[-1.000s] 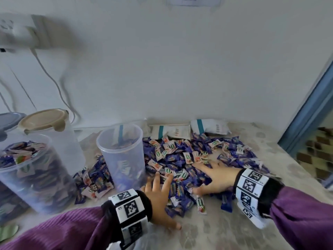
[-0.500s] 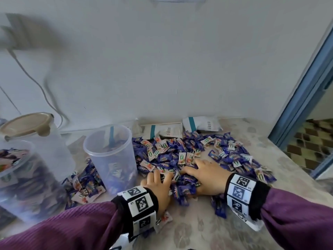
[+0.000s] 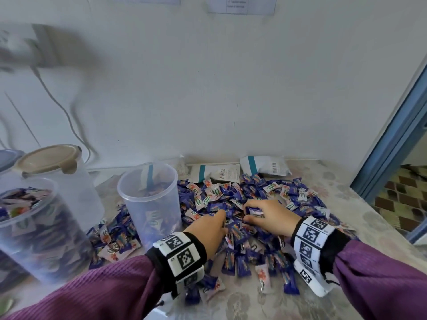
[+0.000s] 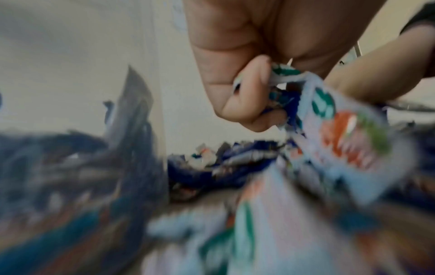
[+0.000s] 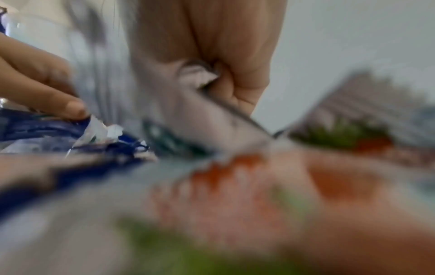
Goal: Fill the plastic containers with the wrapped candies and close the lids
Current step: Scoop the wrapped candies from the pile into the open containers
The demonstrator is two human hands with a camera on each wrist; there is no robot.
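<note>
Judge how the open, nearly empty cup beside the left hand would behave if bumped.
The cup is tall, thin-walled and holds few candies, so it is probably light and tippy. The left hand grips candies right beside it.

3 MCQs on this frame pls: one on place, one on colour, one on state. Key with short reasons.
1. Where does the open tub stand relative to the candy pile?
A. left of it
B. right of it
C. on top of it

2. What colour is the lid on the closed tub at the back left?
A. red
B. beige
C. green

3. What is the left hand doing?
A. lying flat and empty
B. pressing a lid
C. gripping candies

Key: 1 A, the head view shows it left of the pile. 2 B, the lid is beige. 3 C, the left wrist view shows fingers curled round wrappers.
</note>
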